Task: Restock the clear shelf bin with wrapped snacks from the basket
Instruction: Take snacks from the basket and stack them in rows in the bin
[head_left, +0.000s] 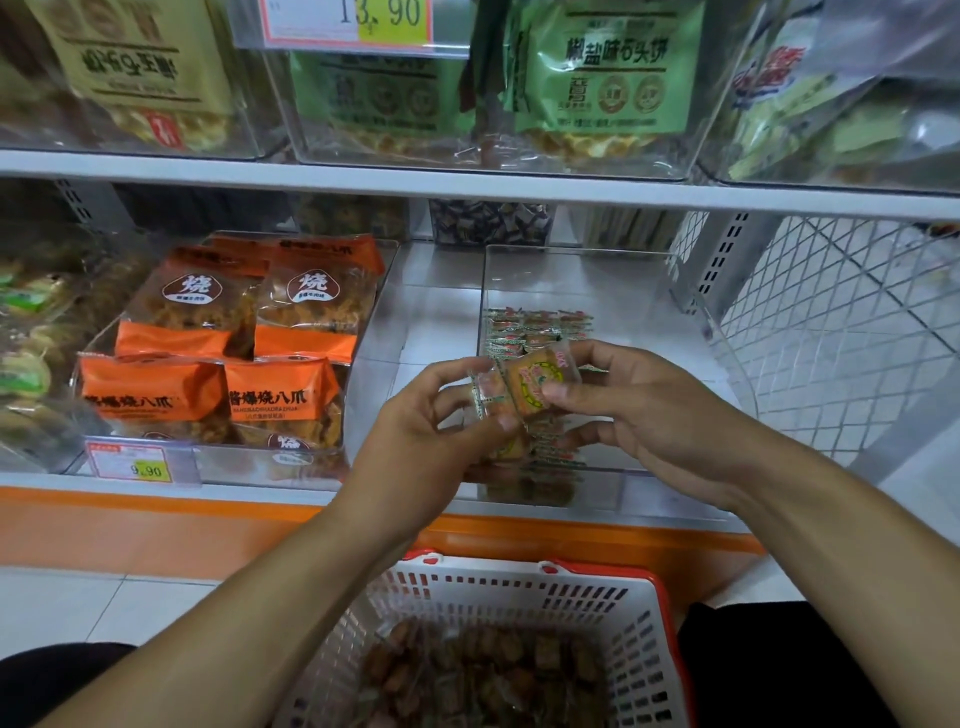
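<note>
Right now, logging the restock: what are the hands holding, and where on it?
Small wrapped snacks. The left hand pinches the wrappers' left edge; the right hand grips their right side.

White metal shelving (467, 189) with an orange front strip (156, 525) stands on a pale tiled floor (78, 597); a white wire-mesh panel (841, 332) closes its right end.

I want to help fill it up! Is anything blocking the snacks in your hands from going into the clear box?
Nothing visible: the wrapped snacks, held by the left hand and right hand, are right above the open-topped clear bin.
</note>
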